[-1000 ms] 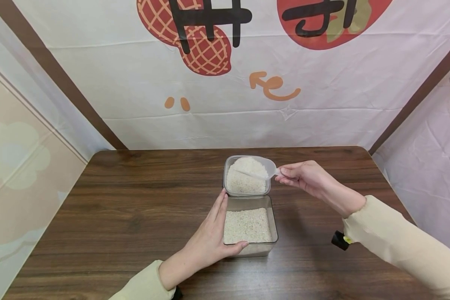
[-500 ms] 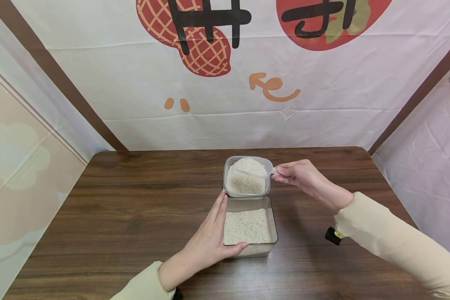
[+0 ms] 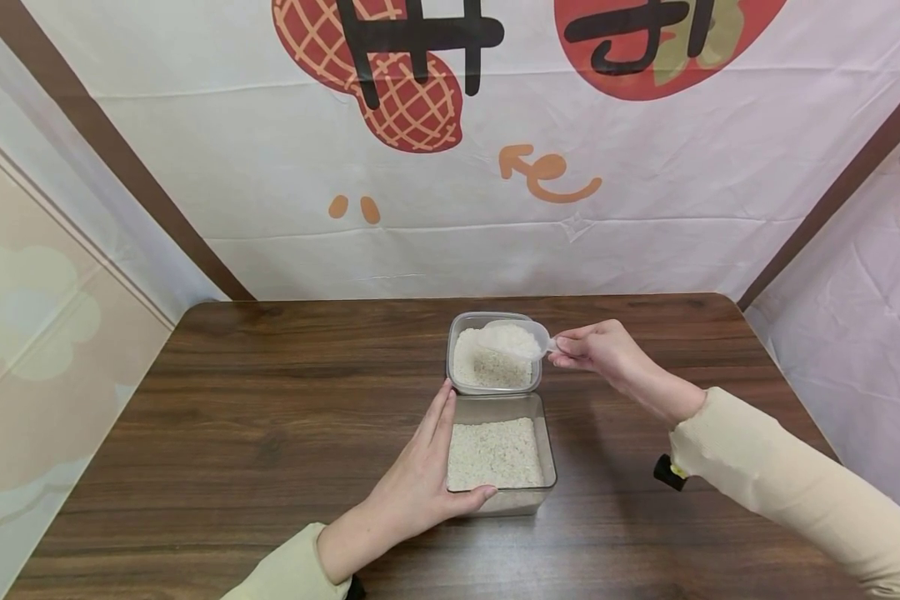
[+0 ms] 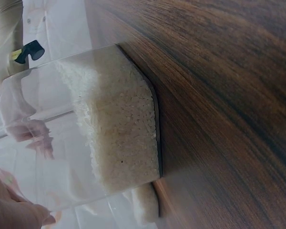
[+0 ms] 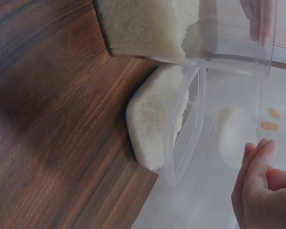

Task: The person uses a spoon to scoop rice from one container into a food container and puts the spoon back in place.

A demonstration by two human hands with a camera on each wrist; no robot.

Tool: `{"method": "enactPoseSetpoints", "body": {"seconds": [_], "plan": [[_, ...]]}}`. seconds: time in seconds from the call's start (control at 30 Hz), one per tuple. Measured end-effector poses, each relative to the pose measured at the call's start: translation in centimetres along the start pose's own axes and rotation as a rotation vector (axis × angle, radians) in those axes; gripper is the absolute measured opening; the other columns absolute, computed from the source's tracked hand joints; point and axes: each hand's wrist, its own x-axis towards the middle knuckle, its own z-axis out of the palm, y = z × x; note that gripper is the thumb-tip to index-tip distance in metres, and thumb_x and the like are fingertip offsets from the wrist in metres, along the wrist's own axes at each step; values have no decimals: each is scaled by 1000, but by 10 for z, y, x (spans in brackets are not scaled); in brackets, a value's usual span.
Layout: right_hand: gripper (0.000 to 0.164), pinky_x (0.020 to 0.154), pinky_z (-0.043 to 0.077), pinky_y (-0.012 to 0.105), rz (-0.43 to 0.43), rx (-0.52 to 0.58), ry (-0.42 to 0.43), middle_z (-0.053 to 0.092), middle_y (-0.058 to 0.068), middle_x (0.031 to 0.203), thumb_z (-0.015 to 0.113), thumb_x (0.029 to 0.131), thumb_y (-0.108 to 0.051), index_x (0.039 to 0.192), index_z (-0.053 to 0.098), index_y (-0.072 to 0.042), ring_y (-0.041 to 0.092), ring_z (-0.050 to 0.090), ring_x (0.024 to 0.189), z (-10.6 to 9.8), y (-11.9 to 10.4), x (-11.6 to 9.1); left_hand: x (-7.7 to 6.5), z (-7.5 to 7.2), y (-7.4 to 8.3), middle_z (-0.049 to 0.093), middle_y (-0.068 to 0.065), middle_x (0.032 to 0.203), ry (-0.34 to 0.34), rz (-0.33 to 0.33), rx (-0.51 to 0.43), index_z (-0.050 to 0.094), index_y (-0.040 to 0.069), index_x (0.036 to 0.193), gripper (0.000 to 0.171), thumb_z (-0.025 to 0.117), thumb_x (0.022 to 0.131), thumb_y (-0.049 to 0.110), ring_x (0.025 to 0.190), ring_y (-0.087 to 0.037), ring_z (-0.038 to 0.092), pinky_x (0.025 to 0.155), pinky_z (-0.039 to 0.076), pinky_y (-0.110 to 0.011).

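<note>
My right hand pinches the handle of a clear plastic scoop. The scoop's bowl holds rice and sits over a small translucent container; the right wrist view has it above the rim. White rice lies inside this container, sloping up on one side. In front stands a larger clear square container, about half filled with rice. My left hand rests against its left side, fingers extended along the wall and thumb on the front rim.
Both containers stand one behind the other on a dark wood-grain table. A white printed cloth hangs behind the table's far edge. Each wrist has a small black device near the sleeve, such as the right one.
My right hand has shifted slightly left. The scoop has turned so that its bowl with rice shows more from above, and the rice heap seen there looks lower. The left hand stays put.
</note>
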Motion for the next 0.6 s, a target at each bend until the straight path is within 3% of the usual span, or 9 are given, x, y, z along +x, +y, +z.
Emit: {"method": "enactPoseSetpoints", "body": {"seconds": [0.33, 0.6], "plan": [[35, 65, 53, 19, -22, -147, 64, 65, 8, 73, 48, 89, 7, 116, 42, 27, 5, 62, 63, 0, 2, -3, 1, -1, 1, 6, -16, 151, -6, -3, -9, 12, -8, 142, 109, 66, 72, 55, 135, -28, 20, 104, 30, -41], [31, 63, 54, 21, -30, -368, 129, 68, 20, 79, 54, 88, 0, 111, 54, 20, 4, 62, 58, -1, 6, -3, 1, 1, 0, 7, -17, 151, 7, 5, 0, 14, -9, 141, 110, 70, 69, 52, 134, -29, 22, 104, 30, -40]]}}
